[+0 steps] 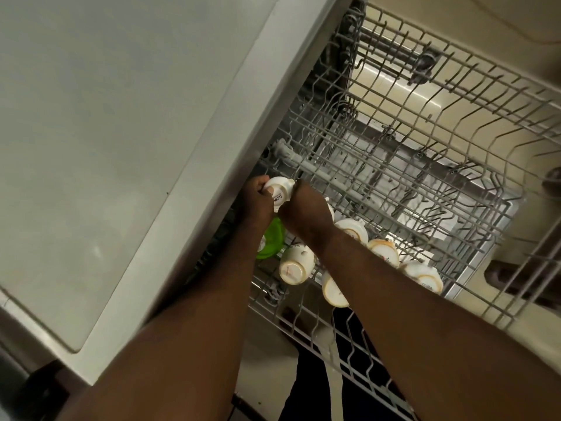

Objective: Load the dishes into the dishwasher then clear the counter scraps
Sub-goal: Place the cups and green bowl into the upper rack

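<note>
Both my hands hold one white mug (280, 189), bottom up, at the far left end of the dishwasher's upper rack (394, 183). My left hand (256, 205) grips its left side and my right hand (303, 214) grips its right side. Several white mugs lie upside down in the rack below my right forearm, among them one mug (296, 264) and another mug (384, 252). A green plastic bowl (273, 238) stands on edge just under my hands.
The grey counter top (106, 147) fills the left half of the view, its edge overhanging the dishwasher. The lower rack (364, 369) juts out under my arms. A second wire rack (455, 71) lies at the upper right over the beige floor.
</note>
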